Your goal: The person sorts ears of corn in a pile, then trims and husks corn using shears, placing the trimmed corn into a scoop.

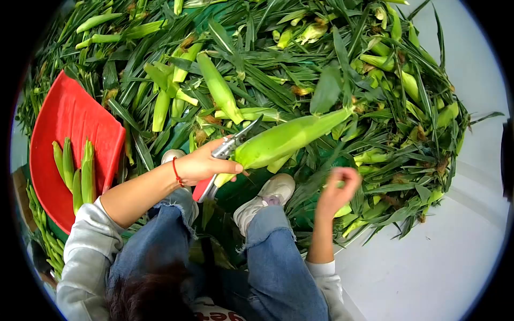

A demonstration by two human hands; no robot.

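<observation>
My left hand (201,165) is closed around the base of a green ear of corn (289,140) and a pair of pruning shears (229,146) together. The ear is still in its husk, its tip pointing up and to the right. The shears have a metal blade pointing away from me and a red handle below my palm. My right hand (342,184) is apart from the ear, to its lower right, with curled fingers. It is smeared by motion, and a blurred green leaf lies beside it. What the fingers hold, if anything, I cannot make out.
A red scoop-shaped dustpan (75,123) at the left holds several slim green pieces (88,171). A wide heap of corn leaves and husks (267,80) with loose ears covers the ground ahead. My shoes (267,198) stand at its near edge. Pale floor (428,257) lies at the right.
</observation>
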